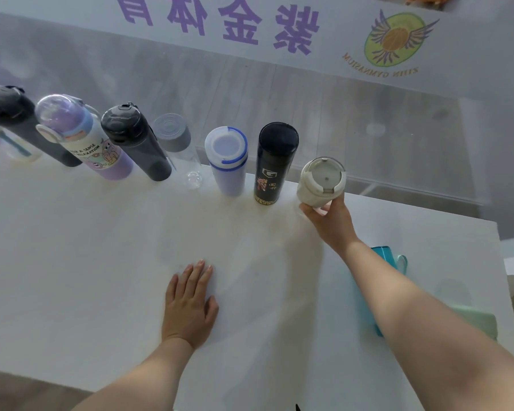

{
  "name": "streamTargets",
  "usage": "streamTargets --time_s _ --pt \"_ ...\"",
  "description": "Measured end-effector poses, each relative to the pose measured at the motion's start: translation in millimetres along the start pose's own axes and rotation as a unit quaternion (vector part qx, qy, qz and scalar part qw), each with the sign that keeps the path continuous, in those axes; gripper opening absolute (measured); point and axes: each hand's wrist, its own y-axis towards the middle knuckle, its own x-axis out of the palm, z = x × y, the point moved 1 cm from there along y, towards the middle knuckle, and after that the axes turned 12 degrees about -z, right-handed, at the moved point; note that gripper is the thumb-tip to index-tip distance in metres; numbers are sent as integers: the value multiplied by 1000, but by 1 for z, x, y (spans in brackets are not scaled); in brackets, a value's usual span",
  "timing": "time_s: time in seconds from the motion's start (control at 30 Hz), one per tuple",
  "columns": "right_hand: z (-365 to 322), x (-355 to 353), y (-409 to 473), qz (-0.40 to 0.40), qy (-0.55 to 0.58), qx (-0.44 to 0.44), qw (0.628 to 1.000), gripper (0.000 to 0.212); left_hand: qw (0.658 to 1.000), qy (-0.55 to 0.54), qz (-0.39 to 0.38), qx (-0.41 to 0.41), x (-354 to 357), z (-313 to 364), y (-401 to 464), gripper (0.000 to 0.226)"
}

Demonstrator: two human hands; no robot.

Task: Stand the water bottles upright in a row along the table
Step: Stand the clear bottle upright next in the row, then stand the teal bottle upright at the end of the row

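While your right hand grips the cream bottle low on its body, axis upright, at the row's right end beside the black flask, your left hand rests flat on the table.

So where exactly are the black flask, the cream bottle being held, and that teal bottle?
Black flask (275,161): head view, on its upright body.
Cream bottle (321,180): head view, on its lid.
Teal bottle (382,253): head view, on the part showing behind the right forearm.
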Motion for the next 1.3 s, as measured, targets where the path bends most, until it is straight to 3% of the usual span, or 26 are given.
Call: streamTargets --time_s 0.27,0.43,0.53,0.73,0.93,1.03,1.13,1.3 --pt "-6 -2 8 -8 -7 17 1000 74 1000 1 0 1 0 0 0 61" --pt "-3 -6 -6 -17 -22 42 999 92 1000 -2 1 0 -1 1 -1 62" --pt "6 -8 -28 -4 -22 70 997 89 1000 -2 0 -1 -1 1 -1 62" --pt "27 -17 -104 40 -53 76 995 61 1000 -5 6 -3 -3 3 -3 63" --pt "37 -22 -175 112 -146 -9 983 39 1000 -6 6 -5 -3 5 -3 65" --pt "51 -30 -195 195 -166 -8 967 38 1000 -5 6 -6 -3 5 -2 66" --pt "69 -38 -207 259 -134 52 955 37 1000 -2 3 -8 -3 4 -1 66" --pt "94 -40 -215 268 -82 130 951 53 1000 -2 1 -9 -1 3 -2 67"
